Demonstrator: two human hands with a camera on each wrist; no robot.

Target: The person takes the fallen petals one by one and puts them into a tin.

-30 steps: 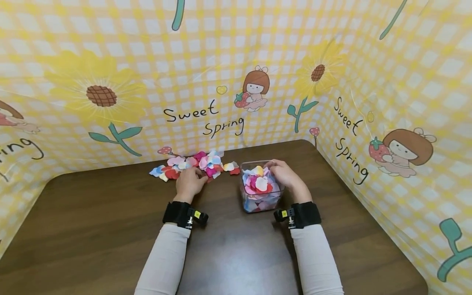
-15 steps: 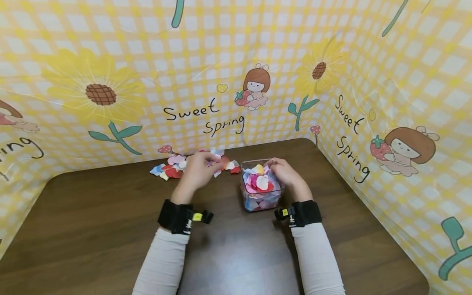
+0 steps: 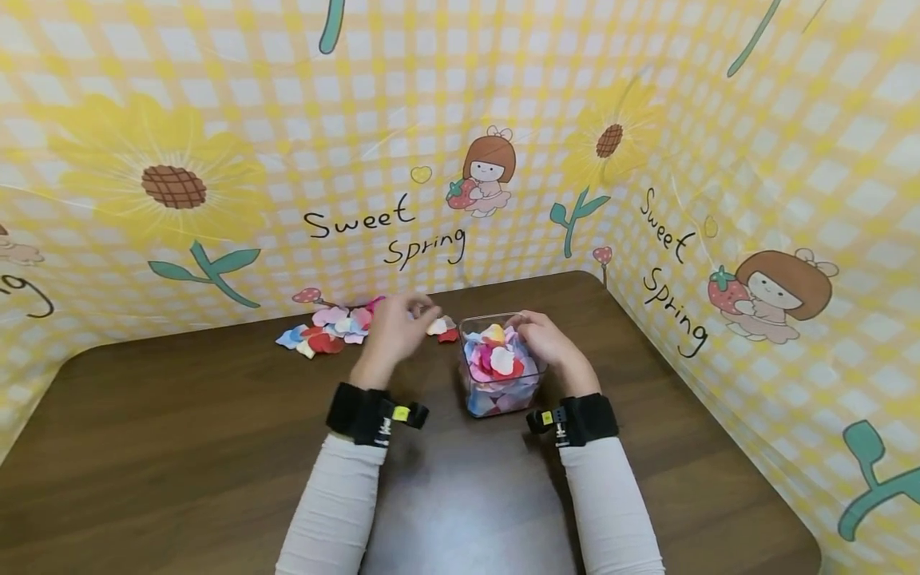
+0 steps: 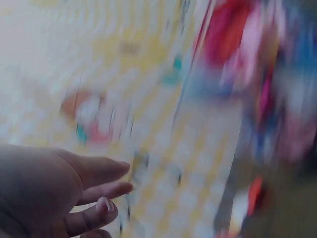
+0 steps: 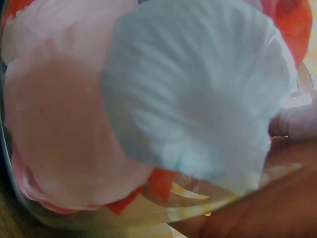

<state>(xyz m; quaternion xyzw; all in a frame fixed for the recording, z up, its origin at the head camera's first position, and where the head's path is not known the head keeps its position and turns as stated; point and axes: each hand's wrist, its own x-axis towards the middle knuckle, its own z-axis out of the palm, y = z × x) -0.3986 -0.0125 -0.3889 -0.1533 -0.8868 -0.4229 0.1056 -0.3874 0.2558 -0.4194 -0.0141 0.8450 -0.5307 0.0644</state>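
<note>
Loose petals (image 3: 331, 318) lie left of the clear box (image 3: 503, 394) on the table (image 3: 216, 423), nearer the left hand (image 3: 395, 335), its fingers relaxed, seemingly empty; the right hand (image 3: 552, 345) grips the box's far-right rim

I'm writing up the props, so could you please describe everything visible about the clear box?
The box is clear, squarish and open-topped, with rounded corners, and looks like plastic. It stands upright on the brown table, filled close to its rim with multicoloured petals. The right hand grips its right side.
</note>
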